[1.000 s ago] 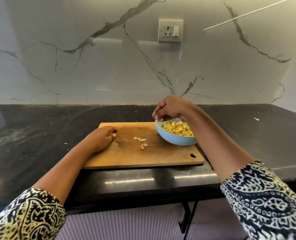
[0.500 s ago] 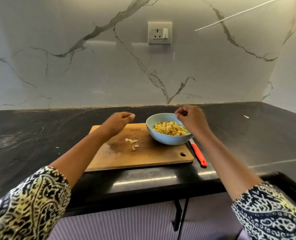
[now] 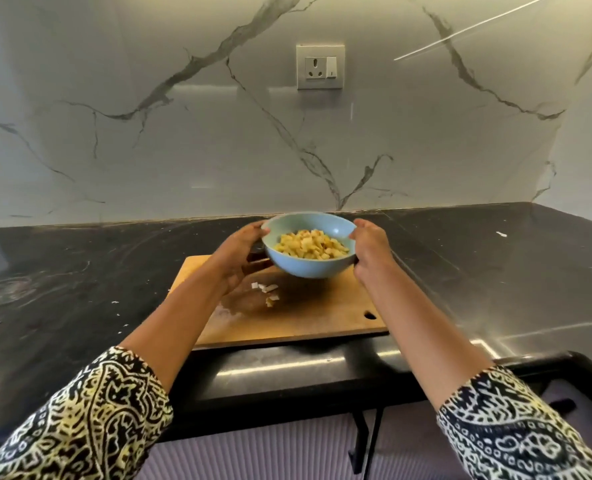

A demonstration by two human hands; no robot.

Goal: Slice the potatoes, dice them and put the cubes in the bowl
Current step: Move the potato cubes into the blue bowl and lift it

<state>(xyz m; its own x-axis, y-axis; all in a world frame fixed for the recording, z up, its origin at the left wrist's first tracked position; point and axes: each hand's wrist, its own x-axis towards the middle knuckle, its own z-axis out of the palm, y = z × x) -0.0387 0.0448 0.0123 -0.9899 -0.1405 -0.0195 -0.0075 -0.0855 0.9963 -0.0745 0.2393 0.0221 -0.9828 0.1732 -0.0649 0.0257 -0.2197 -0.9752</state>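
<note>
While the pale blue bowl (image 3: pixel 308 270) hangs between both hands above the far half of the cutting board (image 3: pixel 305 320), it tips slightly toward the person, so its inner wall and the heap inside show plainly. That heap is yellow potato cubes (image 3: pixel 310 247), filling the lower part of the bowl and lying below the rim. The left hand (image 3: pixel 240 258) grips the bowl's left side: its thumb rests on the rim and its fingers (image 3: pixel 257 262) curl under the wall. The right hand (image 3: pixel 372 252) grips the opposite side, thumb hooked over the rim, with the rest of the fingers mostly hidden behind and beneath the bowl (how far they wrap round cannot be told). Under the bowl a dark shadow falls on the wooden board, and just left of it a few small potato bits (image 3: pixel 269 293) lie scattered on the wood, apart from the bowl and near the left wrist. The board has a small hanging hole (image 3: pixel 370 315) at its near right corner and lies flat on the black glossy counter (image 3: pixel 80 289), close to its front edge. Both forearms reach in from below, each ending in a black-and-white patterned sleeve (image 3: pixel 86 420), the left one tinged with yellow. Behind the counter rises a grey marble wall (image 3: pixel 149 133) with dark veins, and a white socket plate (image 3: pixel 320 66) is set into it above the bowl.
</note>
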